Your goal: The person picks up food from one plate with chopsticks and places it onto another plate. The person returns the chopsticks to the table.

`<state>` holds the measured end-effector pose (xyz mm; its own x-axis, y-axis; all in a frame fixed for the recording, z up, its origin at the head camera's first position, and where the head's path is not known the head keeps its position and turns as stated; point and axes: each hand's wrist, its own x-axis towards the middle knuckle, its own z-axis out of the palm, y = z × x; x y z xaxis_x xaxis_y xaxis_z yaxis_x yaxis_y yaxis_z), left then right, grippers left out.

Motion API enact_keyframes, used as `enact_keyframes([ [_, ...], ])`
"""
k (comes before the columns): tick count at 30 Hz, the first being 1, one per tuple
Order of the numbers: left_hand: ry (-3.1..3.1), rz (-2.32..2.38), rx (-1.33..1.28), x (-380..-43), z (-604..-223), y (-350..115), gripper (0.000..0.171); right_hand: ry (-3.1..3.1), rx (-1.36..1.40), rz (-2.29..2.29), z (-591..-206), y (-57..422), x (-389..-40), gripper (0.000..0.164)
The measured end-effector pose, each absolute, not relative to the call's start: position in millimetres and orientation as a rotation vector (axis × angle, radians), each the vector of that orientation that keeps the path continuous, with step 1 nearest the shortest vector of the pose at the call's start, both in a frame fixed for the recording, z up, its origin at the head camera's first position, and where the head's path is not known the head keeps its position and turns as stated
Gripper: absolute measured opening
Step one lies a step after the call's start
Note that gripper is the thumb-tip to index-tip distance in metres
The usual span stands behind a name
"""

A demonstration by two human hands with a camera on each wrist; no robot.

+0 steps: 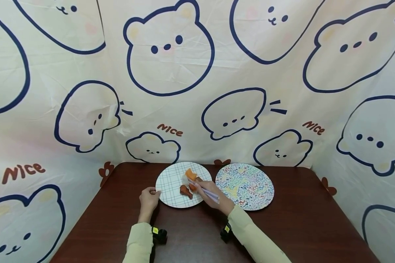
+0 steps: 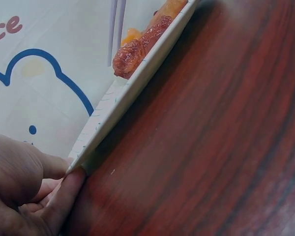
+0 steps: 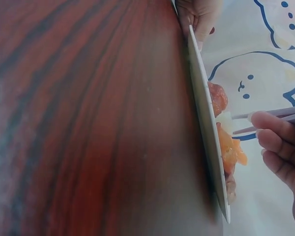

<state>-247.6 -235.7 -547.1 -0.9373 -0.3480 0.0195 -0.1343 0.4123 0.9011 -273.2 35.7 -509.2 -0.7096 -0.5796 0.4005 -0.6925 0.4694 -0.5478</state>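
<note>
A white plate with a grid pattern [image 1: 168, 190] carries reddish-brown pieces like small drumsticks [image 1: 185, 190], an orange piece [image 1: 190, 174] and a pale whitish piece [image 3: 225, 120]. My left hand [image 1: 149, 201] pinches the plate's left rim, thumb above and a finger beneath, as the left wrist view shows. In my right hand [image 1: 214, 193] are lilac chopsticks [image 1: 206, 191], slanting down over the food. Their tips are right at the whitish piece in the right wrist view; I cannot tell whether they grip it.
A second round plate with a multicoloured speckled pattern [image 1: 245, 186] lies just right of the first. Both stand near the back edge of a dark reddish-brown table [image 1: 191, 233]. A cloth backdrop with bear drawings [image 1: 171, 69] surrounds the table at the back and sides.
</note>
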Motion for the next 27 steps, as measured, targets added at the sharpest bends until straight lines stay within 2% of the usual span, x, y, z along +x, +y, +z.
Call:
enact_keyframes([
  [7,-2.481,-1.508,0.412,-247,-547,-235,0.033,-2.468,1.119,1.036,-505,52,-267,0.039],
  [15,-2.491,-1.506,0.414,-249,-546,-236,0.035,-2.361,1.106,1.044,-498,88,-267,0.031],
  [23,-2.494,-1.508,0.429,-250,-546,-234,0.036,-2.238,1.031,0.976,-484,142,-261,0.023],
  [27,-2.497,-1.493,0.426,-250,-545,-232,0.036,-2.311,0.948,0.926,-482,182,-259,0.025],
])
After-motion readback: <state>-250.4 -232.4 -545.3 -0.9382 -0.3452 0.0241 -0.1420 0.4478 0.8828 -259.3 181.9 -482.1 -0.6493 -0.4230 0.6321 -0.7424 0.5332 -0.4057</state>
